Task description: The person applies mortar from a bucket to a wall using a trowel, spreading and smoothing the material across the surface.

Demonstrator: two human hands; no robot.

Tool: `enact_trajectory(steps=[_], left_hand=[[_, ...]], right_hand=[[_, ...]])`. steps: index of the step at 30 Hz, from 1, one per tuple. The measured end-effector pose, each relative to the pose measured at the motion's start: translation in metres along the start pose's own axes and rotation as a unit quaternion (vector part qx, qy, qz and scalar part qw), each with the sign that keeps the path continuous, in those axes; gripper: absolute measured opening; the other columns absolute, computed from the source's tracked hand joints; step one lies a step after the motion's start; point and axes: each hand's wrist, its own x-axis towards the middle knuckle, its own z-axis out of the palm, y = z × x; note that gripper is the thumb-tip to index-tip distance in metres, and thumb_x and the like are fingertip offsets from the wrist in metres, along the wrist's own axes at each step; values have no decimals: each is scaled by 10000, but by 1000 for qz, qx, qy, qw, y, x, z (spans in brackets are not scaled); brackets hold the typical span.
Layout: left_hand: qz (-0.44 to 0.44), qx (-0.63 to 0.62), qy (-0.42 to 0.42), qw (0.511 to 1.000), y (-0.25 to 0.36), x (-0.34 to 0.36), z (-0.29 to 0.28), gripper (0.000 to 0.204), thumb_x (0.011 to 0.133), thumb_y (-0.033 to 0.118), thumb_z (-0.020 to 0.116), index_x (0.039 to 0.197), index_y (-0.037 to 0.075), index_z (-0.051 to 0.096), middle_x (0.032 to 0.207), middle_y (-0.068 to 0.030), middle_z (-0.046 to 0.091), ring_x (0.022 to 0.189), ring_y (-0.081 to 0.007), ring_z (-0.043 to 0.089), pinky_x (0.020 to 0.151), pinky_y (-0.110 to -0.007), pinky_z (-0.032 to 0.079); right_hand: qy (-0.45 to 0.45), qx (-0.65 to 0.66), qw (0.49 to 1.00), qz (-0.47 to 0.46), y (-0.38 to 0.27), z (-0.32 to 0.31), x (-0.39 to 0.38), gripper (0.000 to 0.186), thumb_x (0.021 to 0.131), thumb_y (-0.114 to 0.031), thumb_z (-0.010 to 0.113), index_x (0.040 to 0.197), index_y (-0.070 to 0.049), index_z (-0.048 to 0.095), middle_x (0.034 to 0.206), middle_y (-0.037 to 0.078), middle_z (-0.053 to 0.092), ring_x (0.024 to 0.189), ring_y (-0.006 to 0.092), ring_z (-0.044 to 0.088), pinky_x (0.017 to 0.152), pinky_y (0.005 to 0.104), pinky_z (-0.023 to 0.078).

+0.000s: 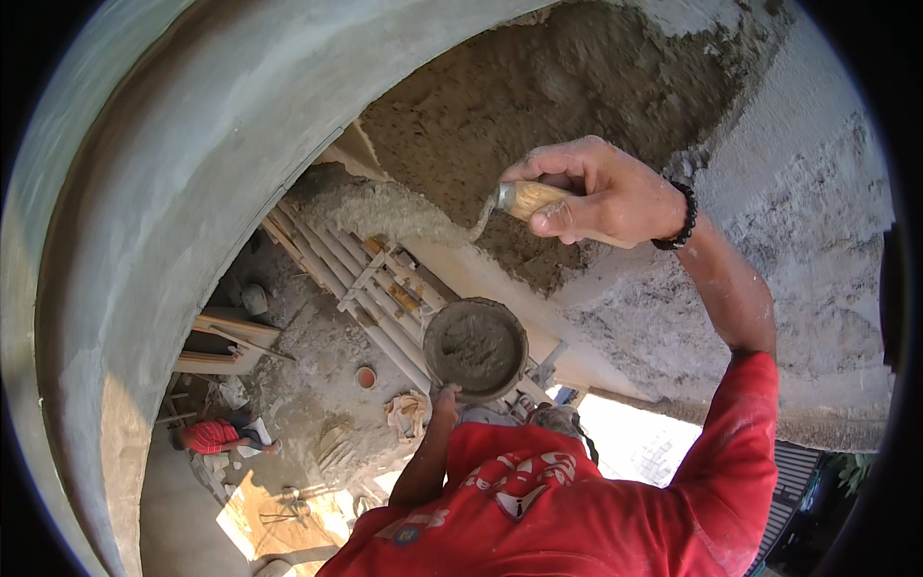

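My right hand (601, 192) is closed on the wooden handle of a trowel (538, 204), raised against the upper wall. The trowel's blade is coated in grey mortar, with a long streak of it reaching left. A dark, rough patch of wet mortar (577, 72) covers the wall behind and above it. Lower down, my left hand (444, 406) grips the rim of a round bucket (475, 348) holding grey mortar.
A curved concrete wall (163, 154) arches along the left. Below lie long poles and boards (341, 288), a wooden frame (221, 358), a small orange container (365, 377) and rubble on the floor. A person in red (212, 438) bends at the lower left.
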Motion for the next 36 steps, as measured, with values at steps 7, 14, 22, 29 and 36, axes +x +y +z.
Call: enact_trajectory(steps=[7,14,22,29,36], left_hand=[[-36,21,27,999,9,-14,8,474,646,26,631,1093,113,501,906,-77,538,638,-210,541,387,-305,419],[4,15,3,1000,11,-6,17,484,630,34,619,1094,111,505,878,-68,539,615,-207,524,377,-322,445],[6,114,54,992,53,-24,46,398,598,20,584,991,84,599,760,-32,563,453,-149,431,326,-286,308],[81,106,-114,984,112,-89,72,432,617,-59,508,1033,35,581,867,-48,586,728,-198,585,562,-318,505],[96,117,-155,976,145,-136,103,485,627,-94,483,1089,29,560,898,-53,599,748,-178,600,601,-310,534]], right_hand=[[334,-395,854,55,18,-72,14,368,877,-243,618,1169,-25,567,823,132,629,695,250,595,630,361,487],[197,-272,938,91,86,31,-58,364,820,-149,627,1153,-40,530,940,221,630,893,410,605,752,464,495],[-75,-323,879,342,181,159,-138,295,830,-155,542,1117,-115,596,1001,218,605,911,398,620,781,461,522],[-101,-477,828,278,183,176,-155,230,877,-166,484,962,-63,672,935,166,626,916,308,629,763,406,527],[-148,-180,917,324,150,198,-159,312,780,-174,575,1084,-110,593,889,205,649,855,380,636,745,487,513]])
